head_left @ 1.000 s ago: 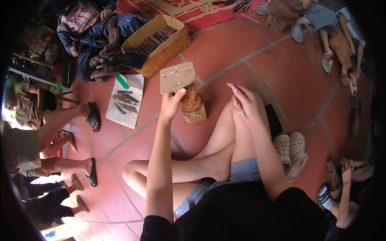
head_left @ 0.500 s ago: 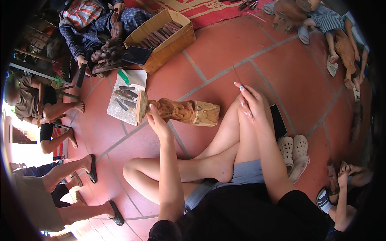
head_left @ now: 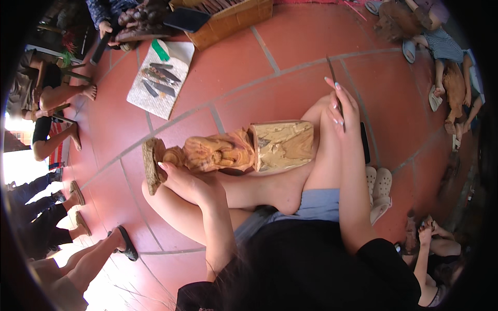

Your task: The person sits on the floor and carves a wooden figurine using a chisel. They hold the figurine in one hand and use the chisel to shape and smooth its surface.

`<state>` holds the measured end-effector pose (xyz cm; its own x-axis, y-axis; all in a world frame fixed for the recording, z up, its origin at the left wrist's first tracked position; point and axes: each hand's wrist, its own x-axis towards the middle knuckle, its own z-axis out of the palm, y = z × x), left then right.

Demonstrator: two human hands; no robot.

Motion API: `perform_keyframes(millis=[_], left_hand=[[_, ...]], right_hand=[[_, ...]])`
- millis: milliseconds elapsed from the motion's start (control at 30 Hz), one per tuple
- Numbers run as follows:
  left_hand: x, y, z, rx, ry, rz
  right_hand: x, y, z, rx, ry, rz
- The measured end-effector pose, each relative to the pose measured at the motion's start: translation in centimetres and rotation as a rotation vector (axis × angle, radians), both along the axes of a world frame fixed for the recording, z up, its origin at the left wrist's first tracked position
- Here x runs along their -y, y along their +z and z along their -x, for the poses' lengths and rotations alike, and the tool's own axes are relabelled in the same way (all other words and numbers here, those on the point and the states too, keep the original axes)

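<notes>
A wooden carving (head_left: 220,151) lies crosswise over my folded legs, its rounded figure in the middle. Its right end is a rough, pale block (head_left: 284,146); at the left end is a flat, rough-edged slab (head_left: 152,166). My left hand (head_left: 193,187) is closed around the narrow part beside that slab, with the thumb on top. Above my raised knee, right of the carving, my right hand (head_left: 344,108) grips a slim dark hand tool (head_left: 332,67). The tool points away from me, apart from the wood; its exact kind is unclear.
Ahead on the tiled floor, a pale mat (head_left: 162,106) bears several dark blades and a green item (head_left: 160,50). Beyond stands a tool-filled box (head_left: 233,23) with a black phone (head_left: 187,19) at its edge. Beige clogs (head_left: 383,189) sit at my right; other people sit around.
The carving has come closer, down over my legs, still in my left hand. My right hand keeps the tool, now held more upright. The whole view has shifted.
</notes>
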<state>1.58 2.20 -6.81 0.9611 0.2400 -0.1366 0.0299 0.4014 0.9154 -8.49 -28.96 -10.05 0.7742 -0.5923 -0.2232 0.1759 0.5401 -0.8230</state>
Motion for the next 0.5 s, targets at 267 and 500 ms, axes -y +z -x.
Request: perform_keyframes(millis=[267,500], left_hand=[[4.8,0.3,4.8,-0.143,-0.139,0.083],[3.4,-0.5,5.2,-0.226,-0.403,0.121]], right_hand=[[0.6,-0.6,0.6,0.042,0.018,-0.007],[0.7,-0.3,0.8,0.046,-0.001,-0.032]])
